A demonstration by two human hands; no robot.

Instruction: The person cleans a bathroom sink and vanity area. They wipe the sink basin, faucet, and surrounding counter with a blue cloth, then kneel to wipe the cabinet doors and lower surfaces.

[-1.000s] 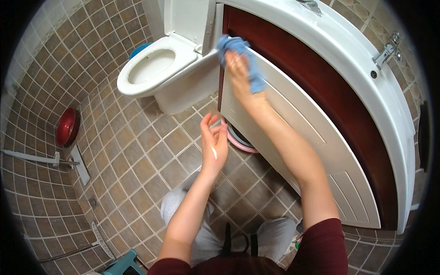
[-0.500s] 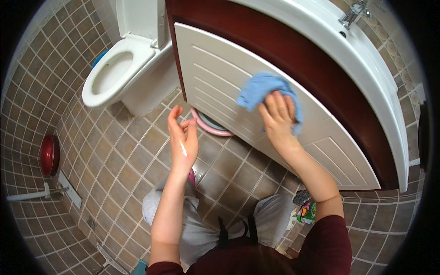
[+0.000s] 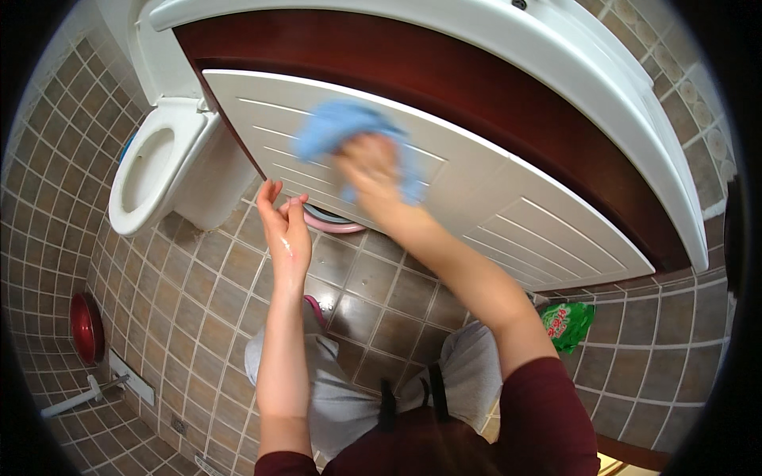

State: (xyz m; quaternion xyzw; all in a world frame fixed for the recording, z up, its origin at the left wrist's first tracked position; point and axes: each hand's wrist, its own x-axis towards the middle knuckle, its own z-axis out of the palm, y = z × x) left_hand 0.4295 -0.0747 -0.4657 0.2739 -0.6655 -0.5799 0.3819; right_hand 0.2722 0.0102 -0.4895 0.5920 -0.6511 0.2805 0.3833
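Observation:
A light blue cloth [image 3: 349, 127] lies bunched against the white cabinet door [image 3: 468, 190] under the sink. My right hand [image 3: 371, 163] presses it there, blurred by motion, with the cloth showing around the fingers. In mid-air near the door's lower left corner, my left hand [image 3: 286, 226] is open and holds nothing. Its fingers are loosely bent, and a shiny white streak runs near the wrist.
A white toilet [image 3: 151, 174] with its lid up stands to the left. Pink and grey basins [image 3: 337, 226] sit beneath the cabinet. A red basin [image 3: 87, 329] leans at the far left wall, and a green packet [image 3: 567, 324] lies at the right.
My right hand has slid left across the cabinet door with the blue cloth. The view has shifted, so more of the cabinet's right end and the green packet show. My left hand stays raised and open.

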